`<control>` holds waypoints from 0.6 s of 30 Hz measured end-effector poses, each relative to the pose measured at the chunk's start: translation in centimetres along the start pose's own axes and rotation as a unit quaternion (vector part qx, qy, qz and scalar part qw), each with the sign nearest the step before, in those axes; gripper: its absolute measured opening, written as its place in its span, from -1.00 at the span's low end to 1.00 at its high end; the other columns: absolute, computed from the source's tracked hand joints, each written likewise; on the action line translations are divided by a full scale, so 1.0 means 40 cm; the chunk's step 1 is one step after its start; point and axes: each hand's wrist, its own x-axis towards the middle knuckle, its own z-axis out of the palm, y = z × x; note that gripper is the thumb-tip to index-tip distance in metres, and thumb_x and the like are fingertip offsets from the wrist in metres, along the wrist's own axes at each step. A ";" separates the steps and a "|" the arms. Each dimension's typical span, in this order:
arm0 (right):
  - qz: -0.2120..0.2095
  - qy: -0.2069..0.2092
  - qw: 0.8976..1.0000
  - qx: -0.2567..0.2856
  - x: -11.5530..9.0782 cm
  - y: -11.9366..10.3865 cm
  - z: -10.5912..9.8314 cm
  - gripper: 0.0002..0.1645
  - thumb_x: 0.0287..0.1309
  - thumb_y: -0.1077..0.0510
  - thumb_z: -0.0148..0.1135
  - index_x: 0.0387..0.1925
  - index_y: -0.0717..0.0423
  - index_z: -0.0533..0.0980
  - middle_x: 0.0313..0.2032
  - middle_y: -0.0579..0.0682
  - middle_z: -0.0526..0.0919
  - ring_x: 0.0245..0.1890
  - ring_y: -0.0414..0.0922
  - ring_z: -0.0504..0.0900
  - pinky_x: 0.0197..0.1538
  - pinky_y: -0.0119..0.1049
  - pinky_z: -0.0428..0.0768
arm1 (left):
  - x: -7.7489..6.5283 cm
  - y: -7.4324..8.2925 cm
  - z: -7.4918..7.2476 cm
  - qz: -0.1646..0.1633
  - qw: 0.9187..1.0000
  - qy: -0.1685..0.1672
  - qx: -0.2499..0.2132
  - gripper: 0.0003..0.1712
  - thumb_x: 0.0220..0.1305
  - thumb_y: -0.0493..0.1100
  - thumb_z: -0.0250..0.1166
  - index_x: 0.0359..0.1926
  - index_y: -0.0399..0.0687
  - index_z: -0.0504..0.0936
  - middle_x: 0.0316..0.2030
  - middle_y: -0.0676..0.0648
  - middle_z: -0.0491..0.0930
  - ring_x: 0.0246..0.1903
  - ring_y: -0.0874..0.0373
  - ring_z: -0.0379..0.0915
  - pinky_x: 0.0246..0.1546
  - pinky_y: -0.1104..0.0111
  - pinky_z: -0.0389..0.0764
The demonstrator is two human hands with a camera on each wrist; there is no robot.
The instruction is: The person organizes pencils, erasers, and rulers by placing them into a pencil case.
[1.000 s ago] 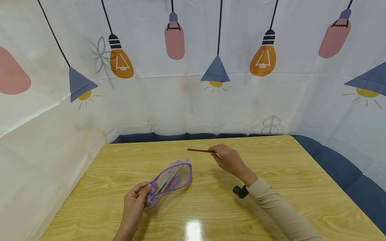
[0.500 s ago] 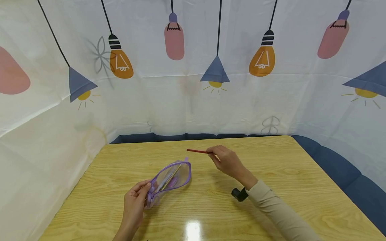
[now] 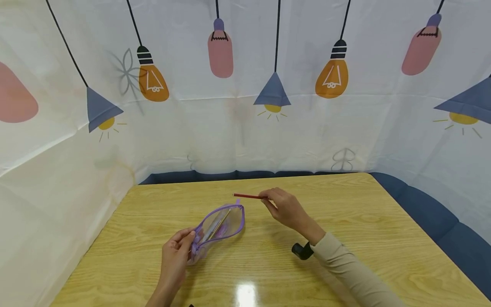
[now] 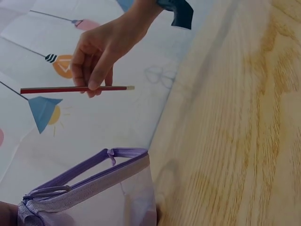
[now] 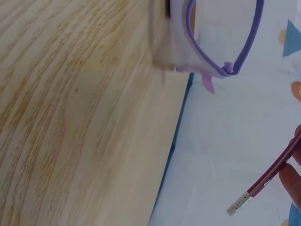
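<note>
My left hand (image 3: 176, 256) grips one end of a see-through pencil case with a purple rim (image 3: 243, 218), its zipped mouth spread wide. Inside lie a yellow pencil (image 3: 220, 224), a pale pen and a small pinkish-purple item (image 3: 221, 231). Beyond the case and to its right, my right hand (image 3: 285, 209) pinches a red pencil (image 3: 247, 196) above the table. The pencil lies nearly level, pointing left, just past the case's far corner. Its white eraser end shows in the right wrist view, behind the fingers (image 5: 291, 181). In the left wrist view the case's open mouth (image 4: 94, 169) faces up.
A wooden table (image 3: 134, 238) carries everything. A black wrist-worn device (image 3: 303, 250) hangs under the right sleeve (image 3: 345, 264). Dark blue padded seating (image 3: 418, 209) runs along the far and right edges, before a white curtain (image 3: 215, 136) printed with lamps.
My right hand has come slightly down and to the left with the red pencil, nearer the case. The left hand and pencil case have barely moved.
</note>
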 end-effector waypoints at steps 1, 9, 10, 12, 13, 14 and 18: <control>0.001 0.000 1.000 0.002 -0.001 -0.002 0.001 -0.72 0.02 0.36 0.43 -0.18 0.19 0.59 -0.30 0.01 0.67 -0.32 -0.13 0.64 -0.36 -0.31 0.63 | 0.000 0.000 0.002 0.002 1.000 -0.002 -0.001 -0.72 0.40 -0.28 0.18 -0.01 -0.46 0.55 -0.27 -0.08 0.72 -0.33 0.11 0.66 -0.44 0.43 0.62; 0.000 0.008 1.000 0.018 0.007 -0.016 0.004 -0.71 0.00 0.38 0.43 -0.19 0.20 0.59 -0.30 0.01 0.66 -0.33 -0.14 0.64 -0.37 -0.33 0.62 | 0.003 0.001 0.019 0.015 1.000 -0.017 -0.016 -0.71 0.41 -0.26 0.19 -0.01 -0.46 0.54 -0.24 -0.06 0.72 -0.24 0.11 0.66 -0.47 0.45 0.59; -0.001 0.009 1.000 0.020 0.009 -0.018 0.003 -0.71 0.01 0.38 0.43 -0.19 0.20 0.59 -0.30 0.01 0.66 -0.33 -0.14 0.64 -0.36 -0.33 0.62 | 0.003 0.000 0.022 0.016 1.000 -0.017 -0.016 -0.70 0.41 -0.26 0.19 -0.01 -0.46 0.54 -0.24 -0.07 0.72 -0.24 0.11 0.66 -0.49 0.45 0.59; -0.004 0.013 1.000 0.024 0.012 -0.022 0.003 -0.70 -0.01 0.39 0.43 -0.19 0.20 0.59 -0.30 0.01 0.67 -0.32 -0.14 0.64 -0.36 -0.33 0.62 | 0.003 0.000 0.025 0.014 1.000 -0.019 -0.019 -0.70 0.41 -0.26 0.18 0.00 -0.47 0.53 -0.23 -0.07 0.71 -0.24 0.11 0.66 -0.49 0.45 0.59; -0.005 0.014 1.000 0.027 0.013 -0.023 0.004 -0.70 -0.01 0.39 0.44 -0.19 0.20 0.59 -0.30 0.01 0.67 -0.32 -0.13 0.64 -0.36 -0.33 0.62 | 0.003 0.000 0.027 0.012 1.000 -0.020 -0.019 -0.70 0.41 -0.26 0.18 0.00 -0.47 0.53 -0.23 -0.08 0.71 -0.27 0.13 0.66 -0.50 0.45 0.59; -0.007 0.015 0.999 0.029 0.014 -0.025 0.004 -0.70 -0.02 0.40 0.44 -0.19 0.20 0.59 -0.30 0.01 0.67 -0.32 -0.13 0.64 -0.36 -0.33 0.62 | 0.003 0.000 0.028 0.012 1.000 -0.021 -0.019 -0.71 0.41 -0.27 0.18 -0.01 -0.47 0.54 -0.23 -0.09 0.71 -0.29 0.14 0.66 -0.50 0.45 0.59; -0.012 0.018 0.999 0.046 0.017 -0.028 0.005 -0.70 0.00 0.41 0.42 -0.19 0.21 0.58 -0.29 0.01 0.66 -0.31 -0.13 0.65 -0.35 -0.34 0.62 | 0.005 0.000 0.030 0.007 0.999 -0.023 -0.024 -0.73 0.42 -0.29 0.16 -0.01 -0.46 0.54 -0.25 -0.09 0.71 -0.33 0.15 0.66 -0.50 0.46 0.59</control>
